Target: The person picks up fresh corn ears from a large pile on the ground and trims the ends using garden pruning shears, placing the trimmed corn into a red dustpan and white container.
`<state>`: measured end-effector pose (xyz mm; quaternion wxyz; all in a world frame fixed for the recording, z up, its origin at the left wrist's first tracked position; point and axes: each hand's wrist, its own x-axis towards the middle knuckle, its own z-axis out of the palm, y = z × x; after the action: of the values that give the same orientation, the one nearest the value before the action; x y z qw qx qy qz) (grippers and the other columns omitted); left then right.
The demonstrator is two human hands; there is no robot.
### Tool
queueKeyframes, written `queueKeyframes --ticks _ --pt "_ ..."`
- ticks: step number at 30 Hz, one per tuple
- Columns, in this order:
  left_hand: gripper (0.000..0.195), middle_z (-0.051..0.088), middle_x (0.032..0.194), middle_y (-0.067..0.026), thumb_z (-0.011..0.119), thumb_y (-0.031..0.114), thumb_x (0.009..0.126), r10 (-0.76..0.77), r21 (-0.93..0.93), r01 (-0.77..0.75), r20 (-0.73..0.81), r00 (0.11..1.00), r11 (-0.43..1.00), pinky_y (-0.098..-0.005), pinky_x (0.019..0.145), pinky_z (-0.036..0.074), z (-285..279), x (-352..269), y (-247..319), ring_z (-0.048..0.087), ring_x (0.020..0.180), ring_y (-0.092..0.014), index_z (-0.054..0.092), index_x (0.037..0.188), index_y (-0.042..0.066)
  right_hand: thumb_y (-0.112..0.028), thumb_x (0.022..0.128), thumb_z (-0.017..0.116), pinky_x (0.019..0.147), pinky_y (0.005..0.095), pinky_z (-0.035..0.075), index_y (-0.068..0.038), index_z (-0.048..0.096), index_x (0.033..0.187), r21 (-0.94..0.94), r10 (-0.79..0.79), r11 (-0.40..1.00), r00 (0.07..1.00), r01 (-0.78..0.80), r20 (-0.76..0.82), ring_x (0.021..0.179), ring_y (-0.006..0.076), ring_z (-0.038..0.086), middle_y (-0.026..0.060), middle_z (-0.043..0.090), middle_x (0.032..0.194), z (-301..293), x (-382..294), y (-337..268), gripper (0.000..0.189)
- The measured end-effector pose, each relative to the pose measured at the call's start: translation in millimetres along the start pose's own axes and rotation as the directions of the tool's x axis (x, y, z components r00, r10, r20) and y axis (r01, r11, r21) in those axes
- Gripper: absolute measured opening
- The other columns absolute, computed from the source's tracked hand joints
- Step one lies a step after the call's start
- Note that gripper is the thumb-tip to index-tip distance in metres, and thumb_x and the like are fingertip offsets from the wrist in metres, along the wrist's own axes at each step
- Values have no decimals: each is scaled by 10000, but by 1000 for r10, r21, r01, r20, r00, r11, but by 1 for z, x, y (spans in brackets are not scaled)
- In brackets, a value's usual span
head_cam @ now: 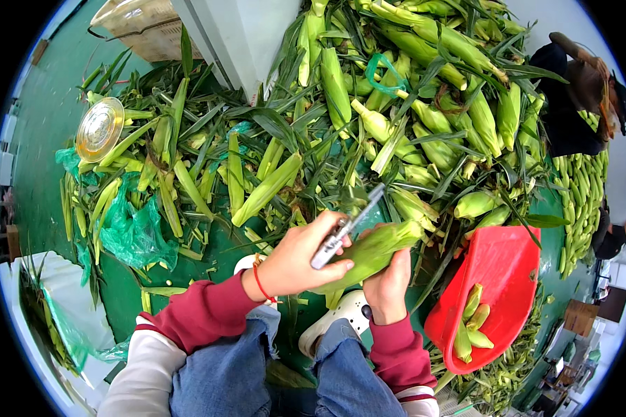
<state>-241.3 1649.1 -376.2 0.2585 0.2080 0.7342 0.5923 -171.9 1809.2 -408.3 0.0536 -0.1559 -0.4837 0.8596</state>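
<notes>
My left hand (pixel 298 254), a red cord on its wrist, grips a slim knife (pixel 350 225); its blurred blade points up and right. A green ear of corn in its husk (pixel 371 254) lies between my hands, its paler stalk end towards the upper right. My right hand (pixel 392 285) holds the ear from below and the right. The left thumb is over the husk near the ear's lower end; whether it presses there I cannot tell. Beyond my hands is a large heap of unhusked corn (pixel 433 125). Several small husked-looking ears (pixel 469 333) lie in a red plastic scoop (pixel 501 276).
Loose husks and leaves (pixel 188 193) cover the floor ahead and left, with green plastic bags (pixel 138 229) and a round clear lid (pixel 100 129). A white pillar (pixel 240 41) and a large basket (pixel 141 31) stand beyond. Another person (pixel 574 99) is at the upper right, near rows of corn (pixel 579 208).
</notes>
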Motion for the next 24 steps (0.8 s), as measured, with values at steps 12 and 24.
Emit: queueKeyframes --ticks 12,24 --pt "408 528 886 33 621 213 853 -211 -622 611 596 775 490 -156 513 361 20 -22 -45 478 672 -29 449 1204 97 -524 836 519 851 412 430 -98 533 1057 756 118 653 981 41 -154 912 216 521 44 561 995 -49 25 -25 480" --pt "409 566 1004 -78 593 -7 753 73 -149 -56 108 991 987 -278 757 477 24 -16 -22 580 843 -140 404 1115 25 -672 845 280 822 397 471 -69 420 1207 620 281 742 958 -257 60 952 284 558 132 547 1058 -29 -16 18 716"
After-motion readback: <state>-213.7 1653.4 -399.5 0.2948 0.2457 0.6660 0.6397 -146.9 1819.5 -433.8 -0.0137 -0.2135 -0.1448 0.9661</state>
